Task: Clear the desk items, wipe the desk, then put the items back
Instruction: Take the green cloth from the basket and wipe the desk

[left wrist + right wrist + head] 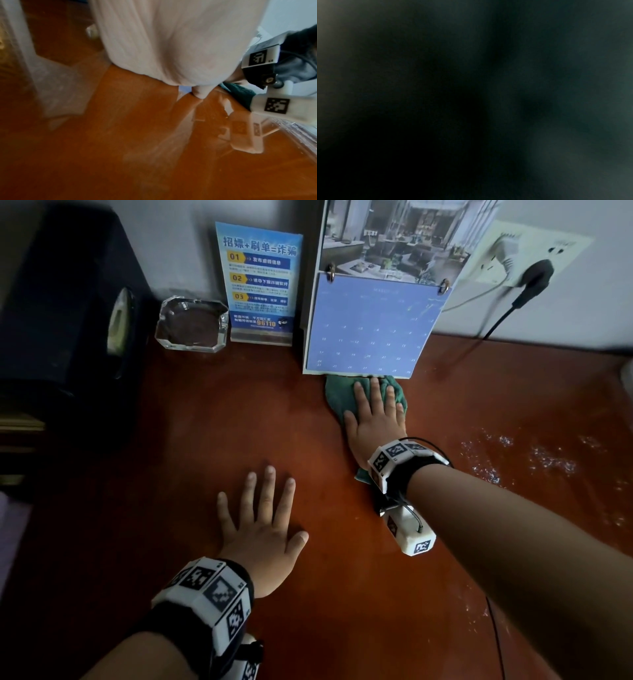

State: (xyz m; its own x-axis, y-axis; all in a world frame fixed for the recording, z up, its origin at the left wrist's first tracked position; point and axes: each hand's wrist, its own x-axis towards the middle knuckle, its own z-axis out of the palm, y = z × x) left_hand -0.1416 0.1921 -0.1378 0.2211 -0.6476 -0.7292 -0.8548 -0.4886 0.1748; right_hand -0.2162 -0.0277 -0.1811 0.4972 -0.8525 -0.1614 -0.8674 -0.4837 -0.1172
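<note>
My right hand lies flat with straight fingers on a green cloth, pressing it onto the brown desk just in front of the blue calendar. My left hand rests palm down with fingers spread on the bare desk nearer to me. In the left wrist view the left hand fills the top, and a strip of the green cloth shows at the right. The right wrist view is dark and shows nothing clear.
A glass ashtray and a blue notice card stand at the back left beside the calendar. A dark box sits at the far left. A wall socket with plugs is at the back right. Wet streaks glisten on the right.
</note>
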